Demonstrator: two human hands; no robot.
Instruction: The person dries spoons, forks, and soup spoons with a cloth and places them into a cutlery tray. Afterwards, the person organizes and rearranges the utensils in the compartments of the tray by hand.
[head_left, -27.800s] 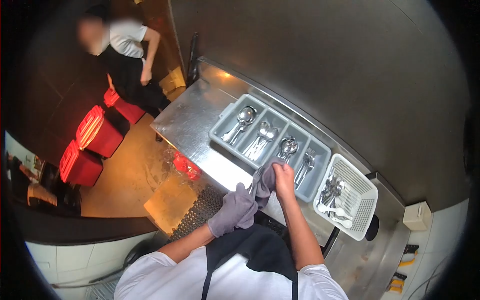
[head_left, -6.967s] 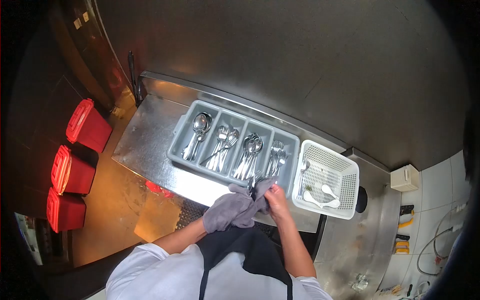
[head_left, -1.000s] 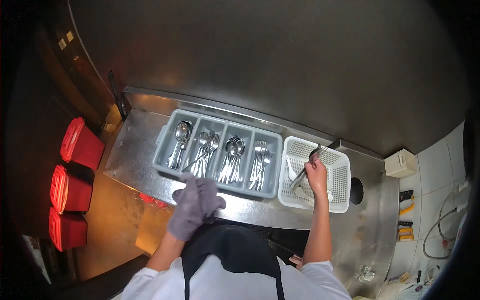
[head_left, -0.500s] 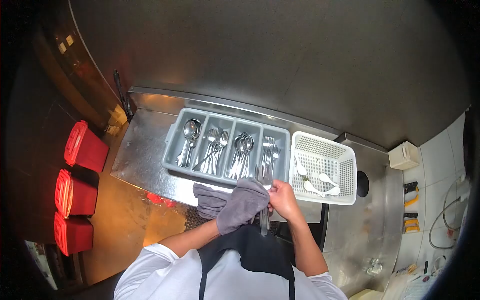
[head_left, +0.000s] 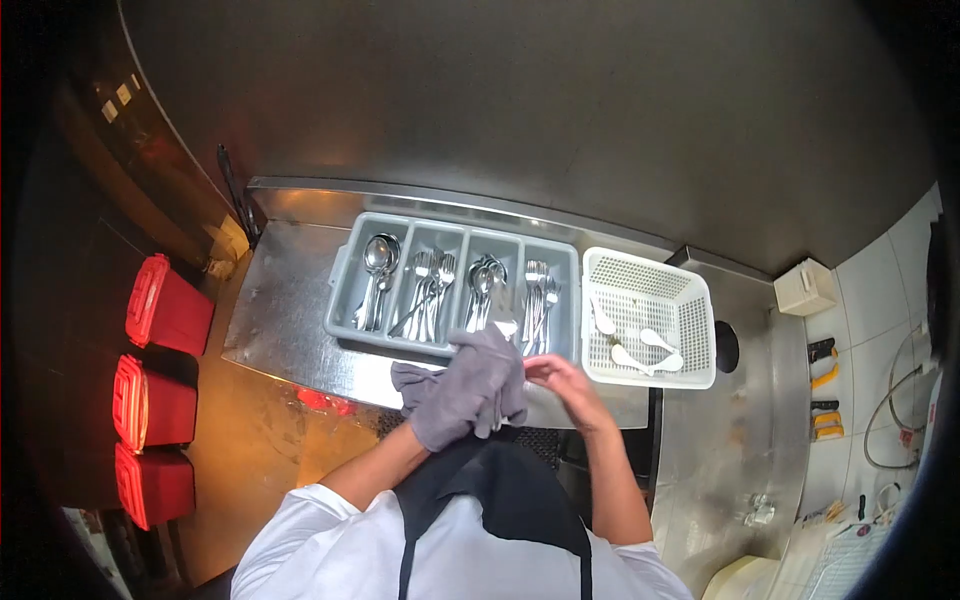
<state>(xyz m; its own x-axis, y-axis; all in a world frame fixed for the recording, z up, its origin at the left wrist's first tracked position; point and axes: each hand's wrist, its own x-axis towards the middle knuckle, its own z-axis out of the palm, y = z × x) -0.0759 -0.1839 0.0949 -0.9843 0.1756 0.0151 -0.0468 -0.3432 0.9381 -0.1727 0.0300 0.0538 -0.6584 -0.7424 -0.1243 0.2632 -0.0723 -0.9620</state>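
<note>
A grey cloth (head_left: pixel 470 385) covers my left hand (head_left: pixel 478 365), which is closed around it in front of the cutlery tray. Blurred metal cutlery (head_left: pixel 506 312) pokes out of the top of the cloth, over the tray's front edge; its kind is not clear. My right hand (head_left: pixel 568 388) is just right of the cloth, fingers stretched towards it and holding nothing visible. The grey cutlery tray (head_left: pixel 342 285) has several compartments. Large spoons (head_left: pixel 378 258) fill the leftmost, forks (head_left: pixel 430 290) the one beside it, then smaller spoons (head_left: pixel 484 282), with more forks (head_left: pixel 538 285) at the right.
Right of the tray stands a white perforated basket (head_left: pixel 648 262) holding several white spoons (head_left: pixel 650 358). Both rest on a steel counter (head_left: pixel 285 290) against a metal wall. Red lidded bins (head_left: pixel 155 400) line the left side. Knives (head_left: pixel 824 375) hang on the tiled wall at right.
My cloth-covered left hand has moved slightly up and left, and the cutlery now points over the tray. My right hand has let go of the cutlery and its fingers have opened.
</note>
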